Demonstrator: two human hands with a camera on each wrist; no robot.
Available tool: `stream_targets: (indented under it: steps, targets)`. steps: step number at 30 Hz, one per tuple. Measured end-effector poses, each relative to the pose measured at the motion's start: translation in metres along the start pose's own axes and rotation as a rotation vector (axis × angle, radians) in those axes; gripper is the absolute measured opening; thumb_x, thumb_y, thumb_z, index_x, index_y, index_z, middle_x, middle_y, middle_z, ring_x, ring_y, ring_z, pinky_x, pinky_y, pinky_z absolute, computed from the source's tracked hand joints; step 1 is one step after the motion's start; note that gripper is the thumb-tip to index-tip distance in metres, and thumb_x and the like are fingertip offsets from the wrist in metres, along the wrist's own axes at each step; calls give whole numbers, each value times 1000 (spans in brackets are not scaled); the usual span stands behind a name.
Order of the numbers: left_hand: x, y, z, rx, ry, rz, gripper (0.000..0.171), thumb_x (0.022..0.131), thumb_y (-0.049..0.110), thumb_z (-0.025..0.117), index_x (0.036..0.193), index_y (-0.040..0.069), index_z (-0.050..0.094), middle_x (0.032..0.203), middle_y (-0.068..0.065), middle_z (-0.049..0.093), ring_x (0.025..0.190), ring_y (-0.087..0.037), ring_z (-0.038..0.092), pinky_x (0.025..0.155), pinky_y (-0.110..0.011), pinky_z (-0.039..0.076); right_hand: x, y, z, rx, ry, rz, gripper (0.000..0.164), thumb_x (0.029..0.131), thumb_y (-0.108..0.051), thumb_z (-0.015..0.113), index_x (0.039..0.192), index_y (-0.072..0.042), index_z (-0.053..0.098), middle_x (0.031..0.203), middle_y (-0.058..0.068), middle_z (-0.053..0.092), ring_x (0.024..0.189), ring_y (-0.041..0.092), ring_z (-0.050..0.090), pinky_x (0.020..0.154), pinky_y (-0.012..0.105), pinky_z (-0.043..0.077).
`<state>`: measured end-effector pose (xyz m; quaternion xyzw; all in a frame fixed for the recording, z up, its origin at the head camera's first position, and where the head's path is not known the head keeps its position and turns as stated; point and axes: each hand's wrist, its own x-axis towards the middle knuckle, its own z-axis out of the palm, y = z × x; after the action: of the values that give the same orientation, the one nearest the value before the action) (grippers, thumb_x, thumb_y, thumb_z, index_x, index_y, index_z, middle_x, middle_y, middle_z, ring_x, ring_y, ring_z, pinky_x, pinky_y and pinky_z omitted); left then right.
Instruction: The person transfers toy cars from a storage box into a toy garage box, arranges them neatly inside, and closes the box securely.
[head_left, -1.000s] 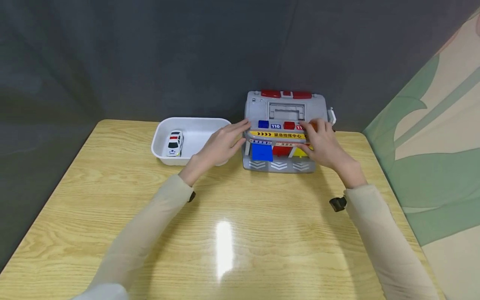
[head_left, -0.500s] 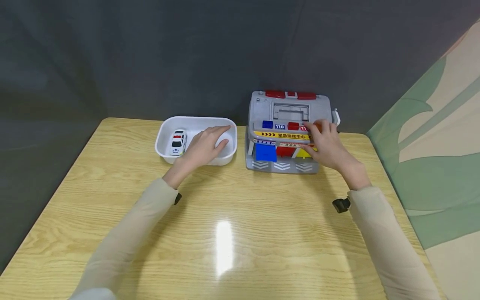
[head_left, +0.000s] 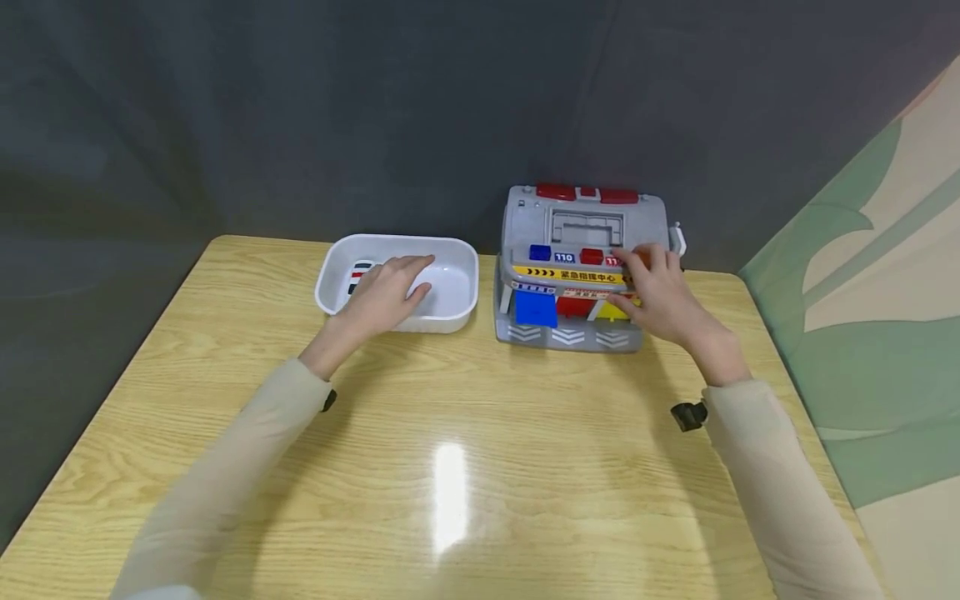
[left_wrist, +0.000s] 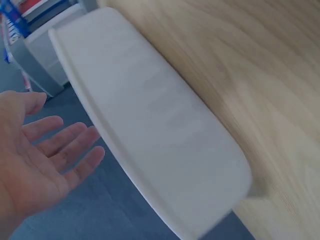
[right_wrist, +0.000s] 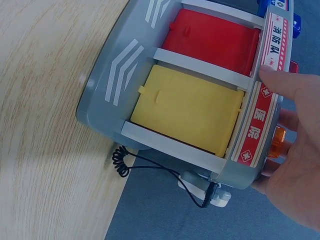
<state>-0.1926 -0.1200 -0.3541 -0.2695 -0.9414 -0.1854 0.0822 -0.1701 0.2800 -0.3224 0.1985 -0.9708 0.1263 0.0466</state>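
My left hand hovers over the left part of a white plastic basin, fingers extended and thumb apart. Under it, a white toy police car lies in the basin, partly covered by the hand. The left wrist view shows that hand with relaxed fingers beside the basin's outer wall, holding nothing. My right hand holds the front upper edge of a grey toy emergency station. In the right wrist view, the thumb presses its front sign strip, while the other fingers lie behind on top.
Blue, red and yellow doors front the station. A white toy handset hangs on a coiled black cord at its side. A dark curtain stands behind the wooden table; a patterned cloth is at right.
My left hand has left the station's left side and moved leftward over the basin, now covering much of the toy car. The right hand keeps its place on the station.
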Motion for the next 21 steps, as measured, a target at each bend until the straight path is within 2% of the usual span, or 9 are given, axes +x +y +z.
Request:
stream_targets:
  steps: [3, 7, 12, 15, 21]
  targets:
    - [-4, -7, -1, 33, -8, -14, 44, 97, 20, 57, 136, 1, 52, 131, -18, 57, 122, -34, 52, 98, -47, 43, -1, 1, 1, 4, 14, -19, 67, 88, -14, 71, 142, 4, 35, 133, 32, 26, 117, 48, 22, 93, 59, 31]
    - [-8, -14, -5, 26, -26, -78, 42, 97, 19, 56, 134, 0, 53, 128, -20, 58, 118, -35, 55, 95, -49, 45, 0, 2, 2, 1, 25, -33, 67, 88, -13, 71, 142, 4, 36, 132, 32, 27, 116, 48, 23, 92, 59, 31]
    - [-7, -26, -10, -151, -54, -173, 43, 98, 18, 55, 136, -1, 51, 125, -21, 60, 104, -34, 62, 87, -46, 50, 0, 3, 2, 3, 28, -35, 67, 88, -14, 71, 142, 4, 36, 133, 31, 27, 116, 48, 24, 92, 58, 32]
    - [-6, -34, -13, -240, -57, -200, 42, 98, 16, 54, 134, -4, 51, 118, -24, 63, 96, -35, 64, 82, -46, 51, 0, 3, 1, 9, 29, -34, 67, 88, -13, 72, 142, 4, 36, 132, 32, 28, 116, 48, 24, 92, 59, 31]
    - [-7, -47, -23, -340, -80, -306, 42, 99, 15, 51, 132, -10, 49, 114, -28, 62, 103, -41, 61, 88, -48, 49, 0, 2, 1, 14, 26, -26, 67, 88, -13, 72, 142, 4, 36, 133, 31, 27, 116, 48, 23, 92, 58, 31]
